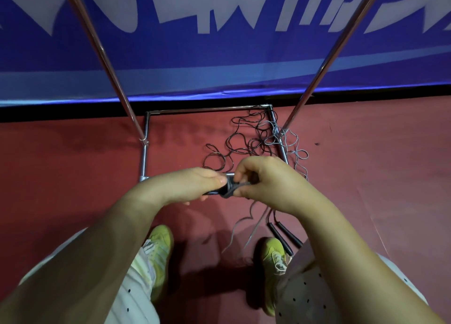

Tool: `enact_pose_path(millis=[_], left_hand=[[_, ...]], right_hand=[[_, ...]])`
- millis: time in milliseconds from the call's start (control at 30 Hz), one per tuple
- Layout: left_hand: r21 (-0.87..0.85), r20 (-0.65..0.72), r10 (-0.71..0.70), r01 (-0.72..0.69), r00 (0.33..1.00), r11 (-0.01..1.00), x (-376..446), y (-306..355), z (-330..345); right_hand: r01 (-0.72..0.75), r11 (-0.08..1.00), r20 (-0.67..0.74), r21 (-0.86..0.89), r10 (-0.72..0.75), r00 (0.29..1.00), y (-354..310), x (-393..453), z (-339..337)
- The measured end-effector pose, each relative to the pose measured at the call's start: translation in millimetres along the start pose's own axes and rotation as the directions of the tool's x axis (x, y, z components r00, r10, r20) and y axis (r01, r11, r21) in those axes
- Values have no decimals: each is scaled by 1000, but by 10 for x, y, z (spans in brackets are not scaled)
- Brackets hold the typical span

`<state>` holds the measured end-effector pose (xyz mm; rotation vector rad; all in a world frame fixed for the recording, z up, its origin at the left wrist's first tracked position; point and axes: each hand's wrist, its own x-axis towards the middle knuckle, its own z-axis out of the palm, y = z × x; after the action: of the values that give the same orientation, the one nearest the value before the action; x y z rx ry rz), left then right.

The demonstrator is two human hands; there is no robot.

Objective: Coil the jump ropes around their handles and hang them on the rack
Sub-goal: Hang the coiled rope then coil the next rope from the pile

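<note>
Left hand [195, 185] grips the dark handles [219, 192]; right hand [258, 179] pinches the grey rope [231, 193]. Wind each turn snug, touching the last.

Both forearms extended, left hand [195, 185] and right hand [262, 181] close together, fingers apparently pinching.

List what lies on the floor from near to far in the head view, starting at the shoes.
Shoes → black handles → hands with the wound handles → loose ropes → rack base's far bar → blue banner.
</note>
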<state>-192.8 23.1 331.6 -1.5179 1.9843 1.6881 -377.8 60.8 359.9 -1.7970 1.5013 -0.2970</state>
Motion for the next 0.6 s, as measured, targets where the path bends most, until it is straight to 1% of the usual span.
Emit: enact_pose_path(millis=[33,67,133,167,200,267,333,400,467,533,600], left_hand=[[58,55,-5,1,998,998,-16,0,2],[111,114,-13,0,993,994,-34,2,12],[199,214,-37,-7,976,980,-53,9,47],[227,243,-44,-13,969,974,-57,5,60],[240,261,-44,-20,964,971,-61,1,64],[259,269,-32,-41,963,965,-69,-13,49],[262,290,-26,-53,957,964,-75,-21,23],[236,350,-35,-53,936,970,-94,-8,10],[173,418,-24,-53,908,984,-114,15,20],[110,461,11,-70,887,991,-141,38,47],[94,511,46,-109,858,990,-170,84,91]], right_hand=[[-21,999,73,24,19,997,4,-8,-23],[-49,998,175,48,40,984,6,-19,-45],[-86,996,368,32,68,927,10,-39,-69],[-84,996,422,-1,76,903,14,-47,-75],[-77,997,444,-32,83,892,15,-57,-73],[-57,995,418,-80,85,905,7,-79,-80],[-30,998,364,-59,50,930,-9,-96,-103],[-9,997,323,73,-15,946,-21,-97,-129],[12,974,307,225,-83,948,-4,-82,-159],[-13,931,352,365,-125,927,19,-63,-162],[-38,892,391,451,-159,906,41,-53,-147]])
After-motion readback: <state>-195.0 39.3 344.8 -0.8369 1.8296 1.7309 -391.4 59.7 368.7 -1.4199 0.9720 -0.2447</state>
